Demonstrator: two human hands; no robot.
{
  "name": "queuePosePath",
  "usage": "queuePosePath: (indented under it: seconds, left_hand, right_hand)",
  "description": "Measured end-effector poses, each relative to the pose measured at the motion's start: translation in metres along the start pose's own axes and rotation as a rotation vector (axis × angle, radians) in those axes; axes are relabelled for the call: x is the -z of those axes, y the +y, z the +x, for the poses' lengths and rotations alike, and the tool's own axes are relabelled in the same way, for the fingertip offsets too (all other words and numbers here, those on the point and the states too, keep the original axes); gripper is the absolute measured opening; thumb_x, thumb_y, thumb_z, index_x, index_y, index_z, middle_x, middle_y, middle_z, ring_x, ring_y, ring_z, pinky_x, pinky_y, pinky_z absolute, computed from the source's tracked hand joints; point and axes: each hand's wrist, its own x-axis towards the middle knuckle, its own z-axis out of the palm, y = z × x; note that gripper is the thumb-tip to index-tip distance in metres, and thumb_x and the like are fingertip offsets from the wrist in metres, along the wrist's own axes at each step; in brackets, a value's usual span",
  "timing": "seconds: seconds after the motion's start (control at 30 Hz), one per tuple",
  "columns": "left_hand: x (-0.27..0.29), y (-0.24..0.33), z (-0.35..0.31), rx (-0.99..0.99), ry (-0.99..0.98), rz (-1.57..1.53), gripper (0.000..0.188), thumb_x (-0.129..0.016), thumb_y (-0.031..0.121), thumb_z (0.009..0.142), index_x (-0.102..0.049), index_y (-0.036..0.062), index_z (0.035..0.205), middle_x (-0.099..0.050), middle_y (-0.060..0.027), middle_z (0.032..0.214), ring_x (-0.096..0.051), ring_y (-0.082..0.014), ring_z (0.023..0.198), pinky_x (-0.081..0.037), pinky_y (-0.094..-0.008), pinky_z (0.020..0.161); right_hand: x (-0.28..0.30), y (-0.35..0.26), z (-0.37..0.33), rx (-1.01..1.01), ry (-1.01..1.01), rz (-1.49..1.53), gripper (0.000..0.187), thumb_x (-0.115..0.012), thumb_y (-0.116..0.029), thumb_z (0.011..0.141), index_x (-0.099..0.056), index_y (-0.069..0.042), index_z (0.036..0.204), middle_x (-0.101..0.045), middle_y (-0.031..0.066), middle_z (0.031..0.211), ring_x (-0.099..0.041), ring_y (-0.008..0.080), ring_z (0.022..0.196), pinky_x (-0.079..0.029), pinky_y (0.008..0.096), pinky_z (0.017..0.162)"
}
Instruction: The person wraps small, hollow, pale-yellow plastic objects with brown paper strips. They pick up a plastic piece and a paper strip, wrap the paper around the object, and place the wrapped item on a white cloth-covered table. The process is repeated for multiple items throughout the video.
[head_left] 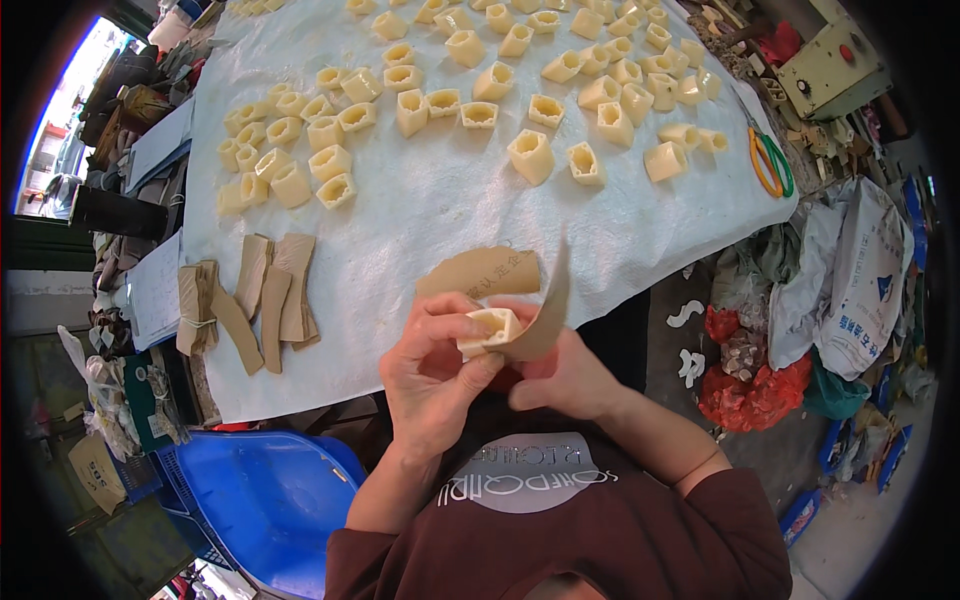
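Note:
Close to my body at the table's near edge, my left hand (425, 365) pinches a hollow, cream-coloured angular piece (483, 347) between fingers and thumb, its opening facing up. A brown paper strip (546, 325) bends against the right side of that piece, one end curling upward. My right hand (572, 382) grips the strip from below; some of its fingers are hidden behind the paper. Just beyond my hands a curved brown paper piece (475, 273) with printing lies flat on the white sheet.
Many similar hollow cream pieces (531, 157) stand across the white sheet (400, 210). Stacked brown strips (290, 285) lie at left. Scissors (768, 165) with orange and green handles rest at right. A blue plastic tub (265, 500) sits lower left; bags (755, 390) stand at right.

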Motion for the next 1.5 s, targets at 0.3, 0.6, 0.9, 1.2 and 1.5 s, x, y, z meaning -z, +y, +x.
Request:
queuePosePath:
  seconds: [0.3, 0.6, 0.9, 1.2, 1.5]
  left_hand:
    - [0.011, 0.003, -0.009, 0.093, -0.068, 0.054, 0.023, -0.069, -0.011, 0.066, -0.061, 0.0003, 0.085, -0.053, -0.0099, 0.098, -0.057, -0.0179, 0.091, -0.048, -0.0285, 0.080]
    - [0.012, 0.003, -0.010, 0.129, -0.155, 0.020, 0.020, -0.073, -0.002, 0.066, -0.063, 0.0010, 0.083, -0.056, -0.0104, 0.095, -0.059, -0.0179, 0.087, -0.050, -0.0276, 0.076]
    - [0.011, 0.003, -0.005, 0.151, -0.245, 0.108, 0.018, -0.075, 0.005, 0.066, -0.064, 0.0055, 0.080, -0.058, -0.0066, 0.097, -0.053, -0.0206, 0.098, -0.041, -0.0368, 0.088]
    - [-0.004, 0.017, 0.005, -0.122, -0.237, 0.592, 0.031, -0.075, 0.002, 0.061, -0.058, 0.0118, 0.084, -0.055, -0.0073, 0.097, -0.048, -0.0220, 0.099, -0.035, -0.0422, 0.087]
    - [-0.007, 0.006, -0.001, -0.168, -0.147, 0.440, 0.030, -0.076, -0.003, 0.058, -0.057, 0.0053, 0.080, -0.060, -0.0145, 0.103, -0.057, -0.0230, 0.091, -0.044, -0.0314, 0.077]
  right_hand:
    - [0.021, -0.013, 0.006, 0.277, -0.052, 0.070, 0.021, -0.070, -0.022, 0.077, -0.054, -0.012, 0.084, -0.048, 0.0033, 0.088, -0.045, 0.0145, 0.087, -0.037, 0.0281, 0.074]
    - [0.014, -0.008, 0.004, 0.244, 0.050, 0.021, 0.024, -0.070, -0.026, 0.077, -0.054, -0.008, 0.081, -0.050, 0.0033, 0.085, -0.047, 0.0099, 0.075, -0.039, 0.0245, 0.066]
    - [0.018, -0.007, 0.006, 0.251, -0.044, -0.002, 0.023, -0.067, -0.026, 0.080, -0.055, -0.008, 0.088, -0.051, 0.0039, 0.087, -0.049, 0.0102, 0.076, -0.041, 0.0243, 0.068]
    - [0.024, -0.010, 0.003, 0.208, -0.143, 0.021, 0.021, -0.064, -0.022, 0.082, -0.051, -0.009, 0.092, -0.053, 0.0124, 0.101, -0.052, 0.0130, 0.084, -0.045, 0.0267, 0.073]
    - [0.020, -0.013, 0.003, 0.331, -0.012, -0.093, 0.019, -0.065, -0.015, 0.081, -0.051, -0.006, 0.088, -0.052, 0.0072, 0.091, -0.052, 0.0146, 0.086, -0.042, 0.0293, 0.077]
